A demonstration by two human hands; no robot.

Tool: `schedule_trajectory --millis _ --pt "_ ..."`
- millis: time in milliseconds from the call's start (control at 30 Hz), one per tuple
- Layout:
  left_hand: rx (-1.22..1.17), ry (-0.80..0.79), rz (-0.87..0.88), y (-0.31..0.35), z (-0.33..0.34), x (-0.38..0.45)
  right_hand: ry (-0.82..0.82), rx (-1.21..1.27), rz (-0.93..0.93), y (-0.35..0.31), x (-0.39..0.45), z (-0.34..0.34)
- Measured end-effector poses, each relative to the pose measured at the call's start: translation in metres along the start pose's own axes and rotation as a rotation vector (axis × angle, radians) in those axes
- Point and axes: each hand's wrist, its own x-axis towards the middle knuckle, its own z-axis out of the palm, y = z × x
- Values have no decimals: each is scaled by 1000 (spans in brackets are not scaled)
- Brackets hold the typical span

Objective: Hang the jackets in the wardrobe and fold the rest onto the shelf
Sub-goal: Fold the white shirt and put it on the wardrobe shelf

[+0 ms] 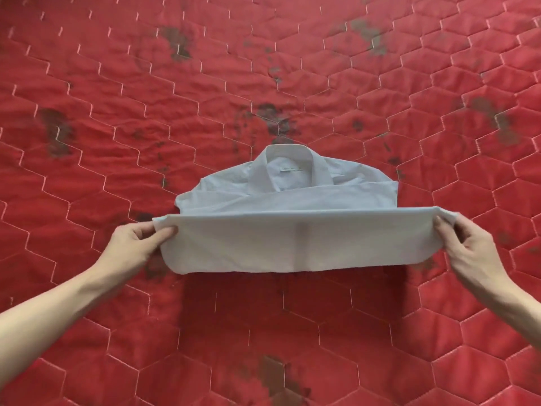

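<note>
A pale grey collared shirt lay on a red quilt stitched in hexagons and marked with dark blotches. The collar end rested flat on the quilt, away from the person. The left hand pinched one corner of the shirt's folded lower part and the right hand pinched the other, holding that fold taut and raised above the quilt.

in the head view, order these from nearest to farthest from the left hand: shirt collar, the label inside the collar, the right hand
Measured from the left hand, which pinches the folded shirt's left edge:
1. Shirt collar, up and to the right, at the far end of the shirt.
2. Label inside the collar, just right of the collar's near side.
3. Right hand, across at the shirt's opposite edge.
</note>
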Motion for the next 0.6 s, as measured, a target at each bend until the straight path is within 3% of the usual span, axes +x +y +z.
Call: schedule_trajectory --millis 233,400,600 --pt "224 273 298 13 28 53 174 -179 -76 -13 82 43" --pt "381 420 332 12 37 95 173 -295 -46 -9 138 69" --pt "435 421 346 6 43 136 176 -426 2 11 177 87"
